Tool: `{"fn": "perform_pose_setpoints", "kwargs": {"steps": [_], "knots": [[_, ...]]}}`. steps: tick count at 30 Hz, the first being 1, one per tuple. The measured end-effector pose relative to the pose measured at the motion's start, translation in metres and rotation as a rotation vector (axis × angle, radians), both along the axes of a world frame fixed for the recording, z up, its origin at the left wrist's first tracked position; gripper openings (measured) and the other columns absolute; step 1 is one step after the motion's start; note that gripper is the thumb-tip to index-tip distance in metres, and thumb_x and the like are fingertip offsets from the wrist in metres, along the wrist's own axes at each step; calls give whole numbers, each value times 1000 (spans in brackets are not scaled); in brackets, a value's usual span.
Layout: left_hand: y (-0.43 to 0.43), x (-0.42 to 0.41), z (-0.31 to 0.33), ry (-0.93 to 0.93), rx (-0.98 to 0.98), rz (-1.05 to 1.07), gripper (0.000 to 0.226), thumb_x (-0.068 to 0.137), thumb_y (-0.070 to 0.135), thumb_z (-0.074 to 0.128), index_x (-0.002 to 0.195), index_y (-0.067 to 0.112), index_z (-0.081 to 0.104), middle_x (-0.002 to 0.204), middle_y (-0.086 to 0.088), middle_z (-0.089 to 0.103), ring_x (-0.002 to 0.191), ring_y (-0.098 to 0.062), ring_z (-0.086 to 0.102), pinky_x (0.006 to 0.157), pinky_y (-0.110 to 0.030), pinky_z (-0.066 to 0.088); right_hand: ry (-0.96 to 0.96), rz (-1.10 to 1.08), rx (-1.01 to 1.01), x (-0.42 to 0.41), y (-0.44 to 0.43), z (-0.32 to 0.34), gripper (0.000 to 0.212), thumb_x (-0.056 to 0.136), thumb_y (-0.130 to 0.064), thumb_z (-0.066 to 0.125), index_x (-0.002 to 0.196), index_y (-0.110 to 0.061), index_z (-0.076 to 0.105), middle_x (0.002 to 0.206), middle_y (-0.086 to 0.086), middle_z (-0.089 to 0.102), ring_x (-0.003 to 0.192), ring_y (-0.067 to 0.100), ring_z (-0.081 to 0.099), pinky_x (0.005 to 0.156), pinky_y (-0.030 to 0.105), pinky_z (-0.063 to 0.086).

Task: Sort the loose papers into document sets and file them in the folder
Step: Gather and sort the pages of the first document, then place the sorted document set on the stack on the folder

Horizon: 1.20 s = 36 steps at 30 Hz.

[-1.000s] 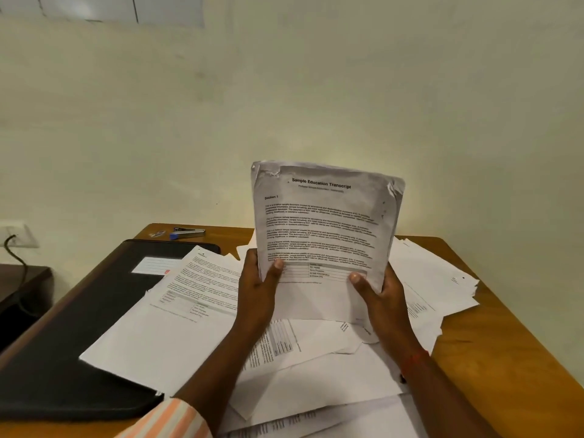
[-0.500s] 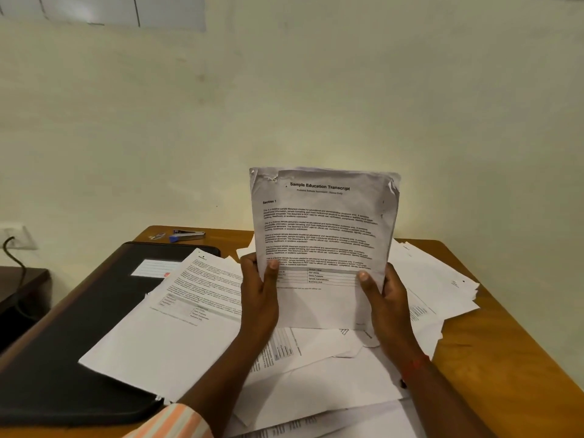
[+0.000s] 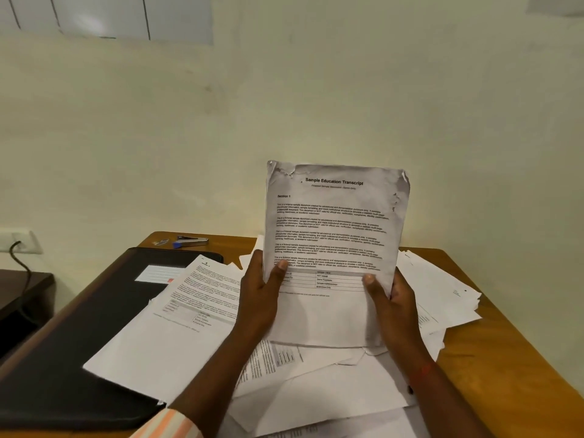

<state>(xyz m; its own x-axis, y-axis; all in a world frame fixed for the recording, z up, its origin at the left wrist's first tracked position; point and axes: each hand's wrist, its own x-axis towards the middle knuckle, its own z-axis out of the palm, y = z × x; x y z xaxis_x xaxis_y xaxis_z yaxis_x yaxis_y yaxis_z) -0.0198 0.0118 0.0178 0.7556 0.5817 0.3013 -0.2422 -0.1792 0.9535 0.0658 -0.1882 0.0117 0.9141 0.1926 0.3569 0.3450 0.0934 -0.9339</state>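
papers (image 3: 335, 235) headed "sample education transcript" stand upright in my two hands above the wooden table (image 3: 505, 358), their bottom edge low over the heap of loose sheets (image 3: 442, 289) spread beneath; whether it touches them i cannot tell. my left hand (image 3: 259, 298) grips the stack's lower left edge, thumb pressed on the front page, fingers hidden behind. my right hand (image 3: 392, 308) clamps the lower right edge the same way, thumb on the front. the stack's top corners are crumpled and torn. the black folder (image 3: 79, 336) lies closed and flat at the left of the table, a white label (image 3: 158, 274) on its cover, and one printed sheet (image 3: 177, 327) overlaps its right side. a stapler (image 3: 191, 241) with a blue end sits at the table's far edge beyond the folder, close to the wall. a red thread (image 3: 425, 369) circles my right wrist; a striped sleeve (image 3: 164, 425) covers my left forearm.
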Motion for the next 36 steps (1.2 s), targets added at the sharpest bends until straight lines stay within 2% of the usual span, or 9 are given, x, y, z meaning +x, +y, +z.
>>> {"fn": "perform_pose_setpoints", "kwargs": {"steps": [8, 14, 16, 19, 24, 28, 30, 33, 36], "knots": [[49, -6, 36, 137, -139, -1, 18, 103, 43, 52, 107, 29, 60, 95, 8, 75, 78, -11, 74, 61, -27, 56, 131, 212, -82, -18, 9, -2, 30, 97, -20, 63, 127, -23, 64, 120, -6, 73, 113, 14, 68, 98, 37, 53], [93, -14, 18, 239, -230, 96, 43, 103, 44, 53, 140, 21, 54, 123, -4, 71, 102, -25, 72, 82, -42, 60, 258, 350, -71, -41, 39, -14, 30, 98, -27, 64, 127, -18, 65, 126, 1, 70, 121, 18, 64, 106, 40, 45], [99, -25, 15, 276, -205, 114, 51, 103, 44, 53, 148, 21, 47, 132, -6, 67, 111, -28, 68, 94, -50, 57, 281, 312, -130, -43, 47, -6, 23, 99, -34, 61, 110, -16, 68, 114, 0, 74, 107, 11, 68, 99, 36, 50], [106, -41, 14, 332, -165, 137, 55, 104, 44, 51, 153, 22, 40, 140, -4, 60, 119, -30, 62, 98, -48, 53, 209, 193, -303, -38, 64, 6, 24, 100, -34, 58, 88, -15, 65, 82, -8, 73, 69, 4, 64, 64, 27, 45], [127, -63, 11, 354, -229, 109, 28, 106, 32, 51, 135, 31, 50, 106, 0, 73, 86, -20, 74, 64, -30, 59, 166, 205, -495, -27, 99, -2, 14, 97, -17, 59, 90, -4, 60, 84, 4, 67, 78, 19, 58, 65, 30, 41], [150, -74, 9, 389, -345, 124, 32, 106, 28, 51, 137, 18, 52, 107, -7, 74, 90, -26, 75, 69, -38, 62, 302, 266, -476, -30, 121, -16, 14, 99, -13, 58, 96, 1, 62, 90, 5, 73, 80, 19, 65, 62, 25, 47], [159, -75, 7, 437, -229, 184, 32, 106, 28, 51, 137, 17, 54, 106, -3, 71, 90, -20, 72, 66, -30, 57, 324, 272, -542, -29, 131, -22, 19, 98, -16, 61, 90, 1, 62, 86, 11, 71, 74, 20, 62, 60, 25, 45], [167, -73, 3, 443, -41, 264, 30, 105, 26, 54, 131, 13, 61, 107, 0, 71, 94, -16, 69, 74, -28, 56, 145, 144, -753, -19, 150, -20, 25, 93, -21, 65, 72, -11, 57, 72, 5, 62, 73, 23, 59, 65, 28, 42], [170, -72, -6, 458, 77, 293, 31, 104, 27, 55, 129, 10, 63, 113, -2, 70, 106, -20, 67, 83, -29, 54, -53, 11, -848, -7, 179, -11, 23, 93, -26, 64, 107, -9, 58, 103, 8, 66, 96, 28, 64, 77, 28, 45]]}}
